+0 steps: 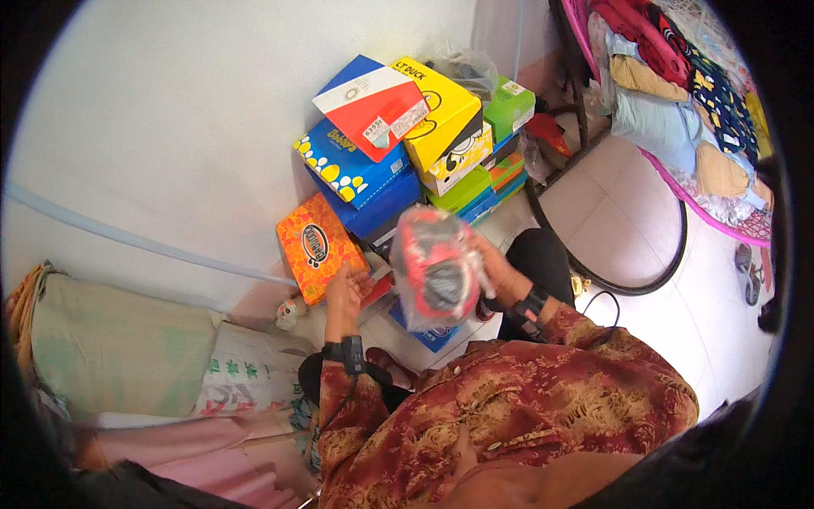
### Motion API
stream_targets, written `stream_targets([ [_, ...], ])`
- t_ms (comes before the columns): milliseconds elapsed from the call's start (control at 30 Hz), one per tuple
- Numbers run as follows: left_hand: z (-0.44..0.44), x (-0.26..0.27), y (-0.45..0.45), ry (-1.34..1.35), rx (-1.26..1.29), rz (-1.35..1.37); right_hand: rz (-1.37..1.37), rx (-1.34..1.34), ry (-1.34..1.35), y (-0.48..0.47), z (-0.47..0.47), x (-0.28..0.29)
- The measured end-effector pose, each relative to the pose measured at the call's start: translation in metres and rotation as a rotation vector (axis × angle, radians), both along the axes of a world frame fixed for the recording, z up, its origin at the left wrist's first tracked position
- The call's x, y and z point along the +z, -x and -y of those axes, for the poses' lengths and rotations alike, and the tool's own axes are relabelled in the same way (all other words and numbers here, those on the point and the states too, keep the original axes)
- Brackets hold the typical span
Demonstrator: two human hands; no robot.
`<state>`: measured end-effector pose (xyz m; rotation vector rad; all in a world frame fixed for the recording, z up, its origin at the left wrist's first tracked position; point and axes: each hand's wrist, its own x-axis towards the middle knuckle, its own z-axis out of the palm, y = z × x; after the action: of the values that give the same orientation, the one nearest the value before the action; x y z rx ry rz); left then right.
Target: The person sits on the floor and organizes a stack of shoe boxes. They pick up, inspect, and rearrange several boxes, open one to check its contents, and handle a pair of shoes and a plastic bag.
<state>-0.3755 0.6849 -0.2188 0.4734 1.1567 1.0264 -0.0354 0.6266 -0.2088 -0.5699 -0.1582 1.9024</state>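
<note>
My right hand (496,264) grips a clear plastic bag (435,270) holding something red and grey, which looks like a pair of shoes; it is blurred. My left hand (348,289) is beside the lower edge of an orange patterned shoebox (318,245), its fingers partly curled; whether it touches the box I cannot tell. Below the bag, partly hidden, a blue box (432,337) lies on the floor between my feet. A red item (376,291) shows between my left hand and the bag.
Stacked shoeboxes stand against the wall: a red, white and blue one (375,108), a yellow one (445,121), a blue one (350,165) and a green one (510,108). Stuffed sacks (121,350) lie at left. At right are a black curved metal frame (677,254) and piled clothes (661,121).
</note>
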Motion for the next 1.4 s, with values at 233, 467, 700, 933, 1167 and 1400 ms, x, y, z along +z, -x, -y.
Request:
stream_targets([
  [233, -0.048, 0.153, -0.101, -0.793, -0.007, -0.253, 0.001, -0.362, -0.354, -0.094, -0.104, 0.087],
  [467, -0.166, 0.181, -0.192, -0.395, -0.129, 0.063, 0.739, -0.372, -0.715, -0.078, -0.178, 0.139],
  [700, -0.109, 0.203, -0.167, -0.636, -0.089, -0.221, 0.818, -0.199, -1.089, -0.058, -0.158, 0.148],
  [933, -0.001, 0.201, -0.123, -0.503, 0.322, -0.15, 0.563, 0.072, -1.196, 0.0, -0.132, 0.139],
  [1167, 0.046, 0.103, -0.032, -0.531, 0.27, -0.36, 0.553, 0.37, -1.167, 0.068, -0.126, 0.073],
  [1400, -0.01, 0.046, 0.049, -0.248, 0.398, -0.204, 0.692, 0.472, -0.997, 0.106, -0.131, 0.036],
])
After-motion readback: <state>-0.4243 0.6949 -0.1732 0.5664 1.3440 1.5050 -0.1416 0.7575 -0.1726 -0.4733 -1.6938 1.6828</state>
